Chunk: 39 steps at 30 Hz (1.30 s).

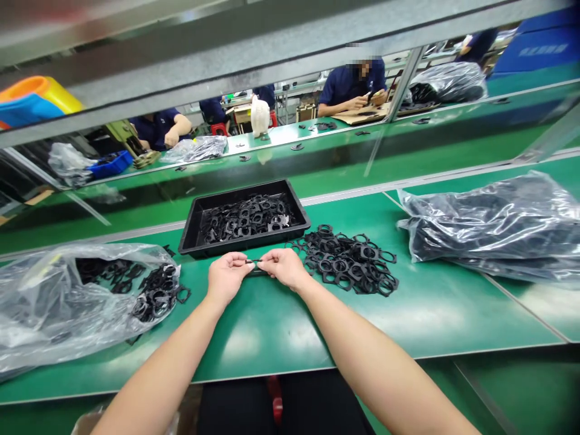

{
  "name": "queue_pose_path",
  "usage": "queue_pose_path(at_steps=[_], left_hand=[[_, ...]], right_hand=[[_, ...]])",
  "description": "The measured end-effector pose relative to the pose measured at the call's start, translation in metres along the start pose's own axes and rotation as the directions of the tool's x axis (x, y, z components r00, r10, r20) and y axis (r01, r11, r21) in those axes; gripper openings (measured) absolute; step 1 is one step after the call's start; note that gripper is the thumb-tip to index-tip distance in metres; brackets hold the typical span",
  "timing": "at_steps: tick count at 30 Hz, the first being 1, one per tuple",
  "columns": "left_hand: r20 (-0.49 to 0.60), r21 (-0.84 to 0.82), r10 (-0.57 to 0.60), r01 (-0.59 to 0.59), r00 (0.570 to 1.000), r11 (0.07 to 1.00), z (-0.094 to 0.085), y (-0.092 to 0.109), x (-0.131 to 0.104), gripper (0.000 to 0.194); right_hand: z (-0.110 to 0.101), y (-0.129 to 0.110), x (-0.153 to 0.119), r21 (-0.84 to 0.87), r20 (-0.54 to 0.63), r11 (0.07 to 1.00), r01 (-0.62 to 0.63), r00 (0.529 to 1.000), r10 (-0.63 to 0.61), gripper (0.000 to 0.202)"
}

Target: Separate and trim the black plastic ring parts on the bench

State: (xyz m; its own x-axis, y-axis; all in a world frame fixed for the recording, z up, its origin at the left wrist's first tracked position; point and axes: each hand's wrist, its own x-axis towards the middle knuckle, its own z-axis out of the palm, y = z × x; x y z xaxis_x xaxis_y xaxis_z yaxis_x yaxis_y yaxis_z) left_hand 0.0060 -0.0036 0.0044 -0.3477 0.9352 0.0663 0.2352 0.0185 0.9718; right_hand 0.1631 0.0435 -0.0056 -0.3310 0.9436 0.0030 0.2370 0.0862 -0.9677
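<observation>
Between my two hands, just above the green table [267, 326], is a small thin black part [256, 261], seen almost edge-on. My left hand [229, 277] pinches one end of it, and the fingertips of my right hand [283, 267] pinch the other. Right of my right hand lies a loose pile of flat black ring-shaped parts [348, 260]. A black tray [244, 246] with many similar parts inside stands just beyond my hands. Fingers cover much of the held part, so its full shape is hidden.
An open clear plastic bag [67, 314] spilling black ring parts lies at left. Another filled plastic bag [493, 226] rests at right. A metal frame bar [272, 66] crosses overhead. Beyond the green divider, people in dark blue sit at a conveyor belt [281, 138].
</observation>
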Motion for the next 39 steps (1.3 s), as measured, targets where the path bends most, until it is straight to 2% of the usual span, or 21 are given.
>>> queue_pose_path(at_steps=[3, 4, 6, 7, 9, 11, 13, 15, 16, 18, 20, 22, 25, 32, 35, 39], left_hand=[[-0.097, 0.121, 0.141, -0.129, 0.985, 0.984, -0.016, 0.015, 0.015, 0.035], [-0.16, 0.176, 0.202, -0.173, 0.966, 0.969, -0.024, 0.021, 0.025, 0.035], [-0.3, 0.315, 0.314, -0.217, 0.901, 0.924, -0.043, 0.034, 0.048, 0.037], [-0.329, 0.374, 0.328, -0.197, 0.885, 0.906, -0.052, 0.039, 0.059, 0.04], [-0.325, 0.497, 0.301, -0.109, 0.897, 0.861, -0.07, 0.046, 0.074, 0.045], [-0.336, 0.665, 0.324, -0.02, 0.884, 0.746, -0.087, 0.046, 0.078, 0.047], [-0.234, 0.796, 0.343, -0.023, 0.91, 0.605, -0.103, 0.038, 0.069, 0.043], [-0.09, 0.896, 0.248, -0.03, 0.964, 0.443, -0.12, 0.027, 0.053, 0.04], [0.016, 0.93, 0.18, -0.081, 0.984, 0.358, -0.128, 0.02, 0.044, 0.039], [0.179, 0.953, 0.083, -0.193, 0.98, 0.234, -0.144, 0.006, 0.028, 0.04], [0.277, 0.943, 0.033, -0.278, 0.96, 0.184, -0.155, -0.008, 0.018, 0.045], [0.328, 0.932, 0.01, -0.325, 0.945, 0.161, -0.162, -0.019, 0.013, 0.046], [0.371, 0.915, 0.006, -0.367, 0.929, 0.17, -0.162, -0.028, 0.013, 0.042], [0.397, 0.891, 0.064, -0.401, 0.916, 0.212, -0.158, -0.016, 0.011, 0.051], [0.435, 0.885, -0.022, -0.423, 0.9, 0.194, -0.162, -0.009, 0.007, 0.064], [0.479, 0.869, -0.133, -0.448, 0.868, 0.207, -0.165, -0.005, 0.008, 0.057]], right_hand=[[-0.007, -0.002, -0.005, -0.303, -0.127, 0.936, 0.179, 0.966, -0.226, 0.019], [-0.01, -0.003, -0.006, -0.391, -0.184, 0.901, 0.186, 0.944, -0.275, 0.019], [-0.016, -0.004, -0.009, -0.541, -0.266, 0.83, 0.134, 0.909, -0.32, 0.023], [-0.018, -0.004, -0.01, -0.602, -0.281, 0.793, 0.093, 0.905, -0.319, 0.026], [-0.022, -0.004, -0.011, -0.693, -0.277, 0.72, 0.014, 0.918, -0.284, 0.028], [-0.025, -0.004, -0.012, -0.751, -0.255, 0.659, -0.043, 0.939, -0.23, 0.028], [-0.027, -0.004, -0.012, -0.789, -0.221, 0.611, -0.067, 0.959, -0.18, 0.026], [-0.029, -0.004, -0.012, -0.807, -0.174, 0.588, -0.061, 0.975, -0.139, 0.026], [-0.029, -0.004, -0.011, -0.81, -0.151, 0.585, -0.049, 0.981, -0.126, 0.028], [-0.03, -0.004, -0.01, -0.808, -0.142, 0.588, -0.042, 0.982, -0.125, 0.028], [-0.03, -0.004, -0.009, -0.803, -0.168, 0.594, -0.056, 0.976, -0.136, 0.028], [-0.03, -0.004, -0.008, -0.797, -0.174, 0.601, -0.063, 0.976, -0.129, 0.027], [-0.032, -0.002, -0.007, -0.782, -0.14, 0.622, -0.041, 0.984, -0.112, 0.028], [-0.036, 0.005, -0.004, -0.765, -0.162, 0.644, -0.006, 0.97, -0.183, 0.028], [-0.035, 0.008, -0.001, -0.769, -0.15, 0.639, 0.009, 0.97, -0.194, 0.026], [-0.033, 0.011, 0.003, -0.778, -0.155, 0.629, 0.001, 0.969, -0.193, 0.022]])
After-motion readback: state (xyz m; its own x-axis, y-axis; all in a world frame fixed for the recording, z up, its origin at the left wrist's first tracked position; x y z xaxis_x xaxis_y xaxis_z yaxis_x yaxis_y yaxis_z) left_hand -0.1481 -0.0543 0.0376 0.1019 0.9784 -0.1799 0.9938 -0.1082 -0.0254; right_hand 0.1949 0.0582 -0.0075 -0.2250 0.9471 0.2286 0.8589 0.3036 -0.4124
